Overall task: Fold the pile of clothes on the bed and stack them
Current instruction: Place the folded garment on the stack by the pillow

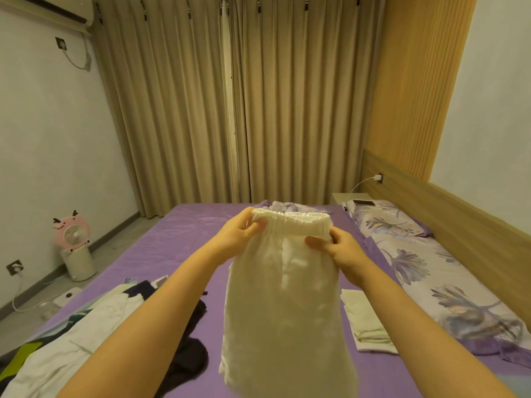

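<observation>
White garment held up by its waistband, fold not started.
Purple bed [178, 242] carries the unfolded pile [94, 328] near left and one folded piece [365, 320] near right. White garment [284, 305] hangs centre; left hand [241, 234] and right hand [339, 248] each pinch a waistband end, apart. Next, probably: lay flat, fold, stack right.

Tan pleated curtains [238, 104] hang closed along the far wall. A pink deer-faced fan on a white base [74, 245] stands on the floor, left. A dark phone [364, 202] lies on the pale bedside table [343, 197]. A white air conditioner [48, 8] is mounted top left.
</observation>
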The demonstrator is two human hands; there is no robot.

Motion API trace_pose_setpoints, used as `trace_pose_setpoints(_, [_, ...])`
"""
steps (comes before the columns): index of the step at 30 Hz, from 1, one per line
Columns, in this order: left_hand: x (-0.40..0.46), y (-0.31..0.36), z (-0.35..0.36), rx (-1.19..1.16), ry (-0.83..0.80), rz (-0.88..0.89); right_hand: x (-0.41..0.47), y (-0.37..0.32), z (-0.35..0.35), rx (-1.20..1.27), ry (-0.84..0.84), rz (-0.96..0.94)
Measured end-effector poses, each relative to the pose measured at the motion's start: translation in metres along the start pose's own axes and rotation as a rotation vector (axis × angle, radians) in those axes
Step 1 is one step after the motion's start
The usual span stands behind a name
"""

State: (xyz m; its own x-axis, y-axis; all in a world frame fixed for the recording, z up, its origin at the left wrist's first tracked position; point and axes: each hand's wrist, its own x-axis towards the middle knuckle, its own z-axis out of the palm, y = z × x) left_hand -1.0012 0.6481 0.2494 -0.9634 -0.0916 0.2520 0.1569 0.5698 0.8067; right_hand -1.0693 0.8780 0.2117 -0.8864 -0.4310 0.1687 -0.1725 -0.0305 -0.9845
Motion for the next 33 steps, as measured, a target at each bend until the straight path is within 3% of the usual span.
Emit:
trace_pose_setpoints(5, [-0.007, -0.027, 0.013, 0.216, 0.163, -0.009, -0.002, 0.006, 0.015, -0.239, 0.046, -0.08])
trace_pose_setpoints(9, [-0.022, -0.061, 0.031, 0.203, 0.184, -0.03, -0.012, 0.039, 0.02, -0.239, 0.044, -0.016])
trace_pose_setpoints(15, [-0.05, -0.133, 0.069, 0.225, -0.004, -0.248, -0.032, 0.116, 0.025, -0.381, -0.017, 0.21])
trace_pose_setpoints(20, [-0.043, -0.161, 0.072, 0.202, -0.121, -0.309, -0.019, 0.137, 0.026, -0.455, -0.084, 0.309])
trace_pose_setpoints(27, [0.037, -0.237, 0.07, 0.222, -0.512, -0.545, 0.058, 0.181, 0.03, -0.304, -0.19, 0.64])
trace_pose_setpoints(29, [0.051, -0.28, 0.091, 0.122, -0.519, -0.631, 0.078, 0.221, 0.035, -0.277, -0.173, 0.73])
trace_pose_setpoints(33, [0.058, -0.369, 0.146, -0.035, -0.349, -0.762, 0.107, 0.323, 0.048, -0.3, -0.089, 0.877])
